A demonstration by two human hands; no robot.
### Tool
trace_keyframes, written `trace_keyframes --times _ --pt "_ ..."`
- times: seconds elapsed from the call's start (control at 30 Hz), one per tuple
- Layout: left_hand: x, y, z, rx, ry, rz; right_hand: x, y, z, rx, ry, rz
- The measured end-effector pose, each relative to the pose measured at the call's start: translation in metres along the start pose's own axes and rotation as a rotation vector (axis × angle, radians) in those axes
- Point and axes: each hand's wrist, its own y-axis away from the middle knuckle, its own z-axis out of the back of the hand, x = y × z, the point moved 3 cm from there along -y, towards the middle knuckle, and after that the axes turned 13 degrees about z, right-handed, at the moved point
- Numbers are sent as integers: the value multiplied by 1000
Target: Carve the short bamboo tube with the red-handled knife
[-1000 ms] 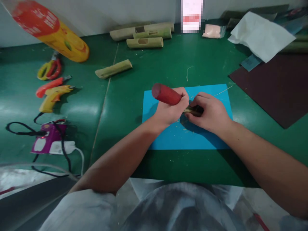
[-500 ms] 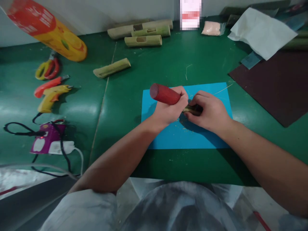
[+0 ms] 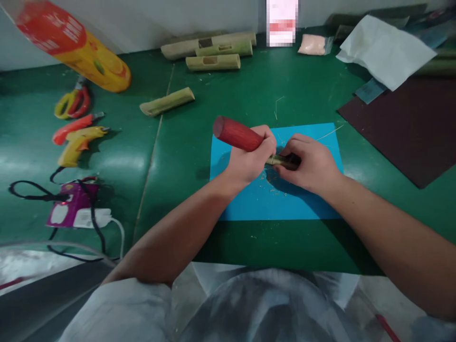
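Observation:
My left hand [image 3: 249, 161] is closed around a thick red wooden handle [image 3: 238, 134] of a tool whose working end is hidden behind the fingers. The handle's butt tilts up and to the left. My right hand [image 3: 315, 164] grips a short bamboo piece [image 3: 279, 161] between thumb and fingers, its left part showing beside my left hand. A thin cut line shows on the bamboo near that end. Both hands are over a blue sheet [image 3: 242, 206], where fine shavings lie below the bamboo.
Bamboo tubes with cut openings [image 3: 213, 62] lie by the wall, and a single bamboo tube [image 3: 167, 102] is nearer. At left are an orange bottle [image 3: 103, 66], scissors [image 3: 73, 102], a yellow glue gun [image 3: 76, 147] and a purple box with cables [image 3: 71, 204]. A dark brown sheet [image 3: 406, 133] lies right.
My left hand has shifted slightly left and up with the red handle, which tips further left. More of the bamboo's left end shows. My right hand has barely moved.

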Motion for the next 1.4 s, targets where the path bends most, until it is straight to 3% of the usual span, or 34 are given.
trace_keyframes --times 0.13,0.43,0.57,0.73,0.97,1.4 --pt "7 -2 -2 58 -56 -33 1 1 -1 -1 -1 5" --pt "7 0 0 41 -157 -64 0 1 -1 10 6 -3" --pt "5 2 1 143 -133 -4 -1 1 -1 15 0 -7" --pt "7 -1 4 -18 -121 5 0 0 -1 2 4 8" --pt "8 0 -1 32 -123 -73 0 2 -3 16 8 0" --pt "2 -3 0 72 -145 -19 2 1 -4 21 12 -14"
